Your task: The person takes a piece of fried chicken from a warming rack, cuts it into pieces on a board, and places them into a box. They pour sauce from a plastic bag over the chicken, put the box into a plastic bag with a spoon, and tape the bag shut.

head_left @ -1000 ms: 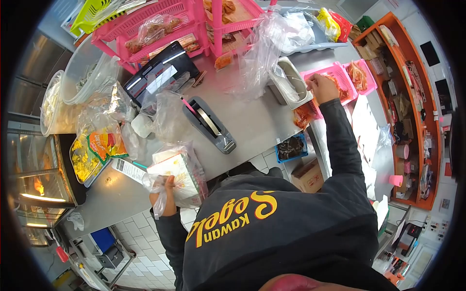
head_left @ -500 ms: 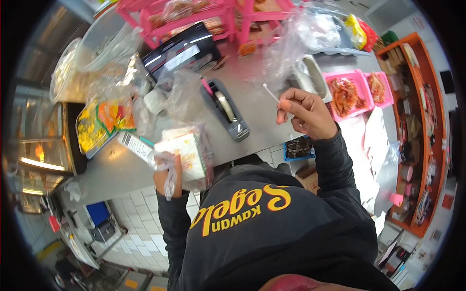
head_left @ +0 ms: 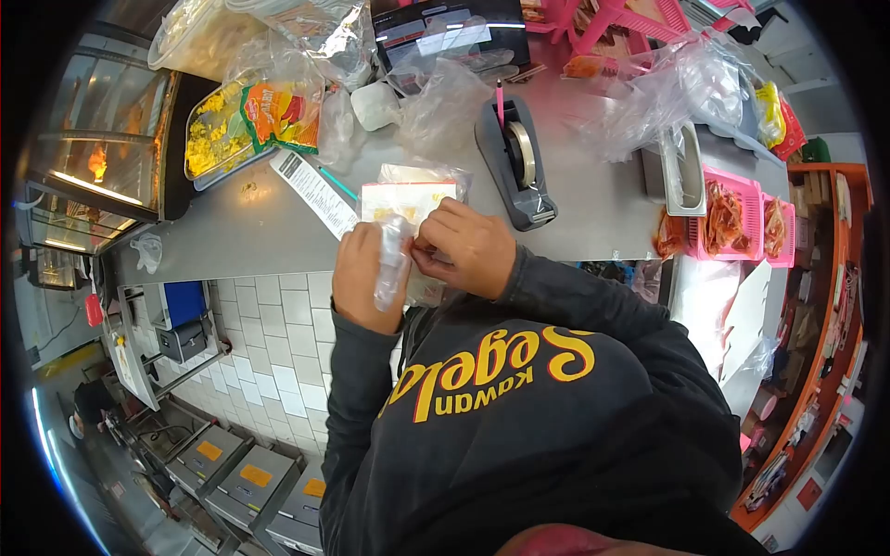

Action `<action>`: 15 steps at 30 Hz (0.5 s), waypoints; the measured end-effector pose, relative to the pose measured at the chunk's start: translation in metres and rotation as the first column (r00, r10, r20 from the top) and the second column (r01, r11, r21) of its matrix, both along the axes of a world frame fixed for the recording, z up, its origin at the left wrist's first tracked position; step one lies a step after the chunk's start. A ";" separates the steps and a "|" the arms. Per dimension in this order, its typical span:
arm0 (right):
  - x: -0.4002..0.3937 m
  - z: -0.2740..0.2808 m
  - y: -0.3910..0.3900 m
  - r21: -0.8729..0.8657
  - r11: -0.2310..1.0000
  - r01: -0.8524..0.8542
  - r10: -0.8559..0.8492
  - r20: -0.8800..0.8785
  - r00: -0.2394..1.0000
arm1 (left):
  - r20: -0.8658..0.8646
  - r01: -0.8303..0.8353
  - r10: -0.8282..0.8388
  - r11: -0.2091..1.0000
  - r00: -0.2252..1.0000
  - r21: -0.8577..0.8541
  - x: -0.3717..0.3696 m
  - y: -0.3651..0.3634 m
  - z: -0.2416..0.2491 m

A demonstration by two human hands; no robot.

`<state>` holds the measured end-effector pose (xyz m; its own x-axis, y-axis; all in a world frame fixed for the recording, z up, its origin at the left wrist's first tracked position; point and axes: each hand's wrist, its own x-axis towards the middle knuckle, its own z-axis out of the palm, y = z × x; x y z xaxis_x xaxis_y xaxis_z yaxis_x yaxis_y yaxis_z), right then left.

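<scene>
My left hand (head_left: pixel 366 278) is closed around the gathered neck of a clear plastic bag (head_left: pixel 393 264). Inside the bag, a white box with a printed top (head_left: pixel 408 199) rests at the counter's front edge. My right hand (head_left: pixel 468 246) is pinched against the same gathered plastic, its fingertips close beside my left hand. Whatever thin piece may be between those fingertips is hidden. Just right of the box stands a grey tape dispenser (head_left: pixel 514 162) with a pink pen (head_left: pixel 500 102) stuck in it. A printed paper slip (head_left: pixel 311 193) lies left of the box.
Yellow food fills a tray (head_left: pixel 195 178) at the left, with an orange-green packet (head_left: pixel 278 119) on it. A black screen device (head_left: pixel 454 37) stands at the back. Pink baskets (head_left: pixel 756 236) and a metal container (head_left: pixel 686 176) are at the right of the steel counter (head_left: pixel 593 218).
My right hand has come left and down from above the counter to the bag's neck; the thin white strip it held no longer shows. My left hand still grips the bag. The view has shifted.
</scene>
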<state>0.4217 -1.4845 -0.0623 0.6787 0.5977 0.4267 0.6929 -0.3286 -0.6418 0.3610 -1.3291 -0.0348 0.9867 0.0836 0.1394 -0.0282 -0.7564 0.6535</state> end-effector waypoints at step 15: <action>0.000 -0.002 -0.002 0.292 0.944 0.153 0.060 -0.608 0.792 | -0.176 -0.281 0.255 0.469 0.951 -0.837 -0.008 -0.005 -0.034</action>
